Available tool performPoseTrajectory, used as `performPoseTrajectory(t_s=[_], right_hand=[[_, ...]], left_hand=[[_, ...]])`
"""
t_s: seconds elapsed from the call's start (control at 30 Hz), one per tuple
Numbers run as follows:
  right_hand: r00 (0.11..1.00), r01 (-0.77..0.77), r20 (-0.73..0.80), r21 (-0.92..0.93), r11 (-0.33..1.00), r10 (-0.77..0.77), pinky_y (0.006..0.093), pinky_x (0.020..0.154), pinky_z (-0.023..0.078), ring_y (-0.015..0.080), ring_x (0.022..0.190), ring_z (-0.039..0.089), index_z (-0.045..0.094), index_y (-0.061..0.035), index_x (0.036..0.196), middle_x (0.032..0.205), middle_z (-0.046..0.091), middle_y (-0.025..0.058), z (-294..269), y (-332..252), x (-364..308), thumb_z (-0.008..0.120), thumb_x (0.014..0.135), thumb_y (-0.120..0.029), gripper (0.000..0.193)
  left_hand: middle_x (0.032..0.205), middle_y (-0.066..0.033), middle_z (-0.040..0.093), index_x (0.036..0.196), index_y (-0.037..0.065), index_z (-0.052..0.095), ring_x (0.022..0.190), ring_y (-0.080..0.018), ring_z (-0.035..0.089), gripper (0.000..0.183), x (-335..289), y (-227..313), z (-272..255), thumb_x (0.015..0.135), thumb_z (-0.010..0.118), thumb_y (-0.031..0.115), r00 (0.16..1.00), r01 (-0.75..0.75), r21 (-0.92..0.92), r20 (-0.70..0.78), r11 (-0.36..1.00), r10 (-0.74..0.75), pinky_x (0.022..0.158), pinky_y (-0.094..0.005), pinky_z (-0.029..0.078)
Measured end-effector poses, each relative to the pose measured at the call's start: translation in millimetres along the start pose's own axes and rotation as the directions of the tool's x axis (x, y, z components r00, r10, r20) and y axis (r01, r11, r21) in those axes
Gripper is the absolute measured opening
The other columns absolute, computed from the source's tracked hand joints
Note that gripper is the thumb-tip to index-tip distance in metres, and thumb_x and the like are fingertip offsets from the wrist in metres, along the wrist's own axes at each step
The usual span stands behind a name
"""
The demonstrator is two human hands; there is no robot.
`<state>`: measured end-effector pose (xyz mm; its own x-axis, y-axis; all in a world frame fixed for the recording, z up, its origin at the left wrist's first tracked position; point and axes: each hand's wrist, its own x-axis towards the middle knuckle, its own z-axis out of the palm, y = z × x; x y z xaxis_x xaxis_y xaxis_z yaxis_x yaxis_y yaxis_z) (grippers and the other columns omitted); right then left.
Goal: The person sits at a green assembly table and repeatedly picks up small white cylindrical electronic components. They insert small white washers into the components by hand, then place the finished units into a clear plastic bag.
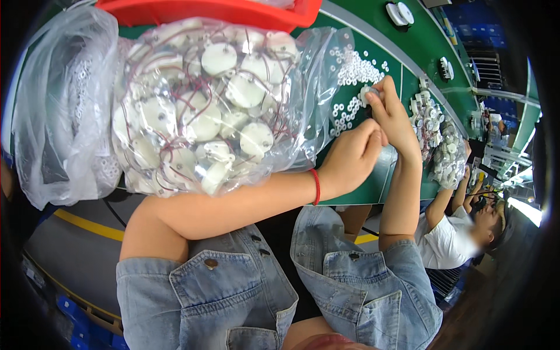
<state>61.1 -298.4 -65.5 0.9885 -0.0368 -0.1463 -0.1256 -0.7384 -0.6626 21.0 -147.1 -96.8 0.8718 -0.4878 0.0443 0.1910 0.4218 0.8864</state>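
Note:
My right hand (396, 119) is closed, thumb and fingers pinching a small white round part (367, 95) above the green table. Just below and left of it, my left hand (352, 156), with a red cord bracelet on the wrist, is curled shut. Its fingertips meet beside the right hand, and what they hold, if anything, is hidden. Small white rings (357, 70) lie scattered on the table beyond both hands. Left of them, behind my left forearm, sits a large clear bag (198, 114) full of white round discs with thin dark red wires.
Another clear bag (64, 116) with small white rings stands at the far left. A red bin (216, 10) is behind the bags. Right of my hands are a pile of white wired parts (429, 116) and a bag (450, 154). A co-worker (449, 233) sits at the right.

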Motion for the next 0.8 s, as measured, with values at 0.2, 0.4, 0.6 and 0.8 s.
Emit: performPoseTrajectory(t_s=[0.2,0.4,0.6,0.8], right_hand=[[0.988,-0.061,-0.021,0.855,0.515,0.151,0.0233,0.047,0.021,0.0067,0.052,0.029,0.048,-0.0101,0.1,0.069,0.037,-0.0007,-22,2,-23,0.043,0.104,-0.028,0.018],[0.993,-0.101,0.102,0.995,0.025,-0.06,0.0225,0.046,0.023,0.0071,0.049,0.029,0.048,-0.0103,0.106,0.072,0.042,0.0012,-23,5,-48,0.04,0.105,-0.031,0.022],[0.97,-0.185,0.133,0.947,-0.261,-0.204,0.0211,0.045,0.023,0.0061,0.048,0.03,0.045,-0.0086,0.107,0.078,0.041,0.0017,-19,0,-64,0.033,0.106,-0.032,0.026],[0.966,-0.118,0.062,0.969,-0.217,-0.252,0.0216,0.045,0.023,0.0068,0.048,0.031,0.045,-0.0088,0.104,0.075,0.041,0.0012,-26,1,-77,0.034,0.106,-0.033,0.026]], left_hand=[[0.064,-0.0018,0.051,0.092,0.002,0.054,0.057,-0.0078,0.049,0.021,0,6,-3,0.103,0.041,0.014,0.988,0.066,0.069,0.138,0.995,-0.075,0.054,-0.0259,0.041],[0.066,-0.0005,0.051,0.093,0.003,0.055,0.059,-0.0059,0.048,0.02,0,3,-5,0.103,0.041,0.013,0.985,0.097,0.068,0.139,0.993,-0.106,0.055,-0.0229,0.041],[0.067,-0.0005,0.052,0.093,0.002,0.054,0.06,-0.005,0.047,0.021,-1,4,-4,0.104,0.04,0.014,0.973,0.097,0.132,0.197,0.987,-0.122,0.056,-0.0218,0.041],[0.071,-0.0013,0.056,0.105,0.002,0.057,0.062,-0.0049,0.049,0.019,-3,4,-5,0.103,0.042,0.014,0.943,0.074,0.212,0.302,0.974,-0.137,0.058,-0.0211,0.042]])
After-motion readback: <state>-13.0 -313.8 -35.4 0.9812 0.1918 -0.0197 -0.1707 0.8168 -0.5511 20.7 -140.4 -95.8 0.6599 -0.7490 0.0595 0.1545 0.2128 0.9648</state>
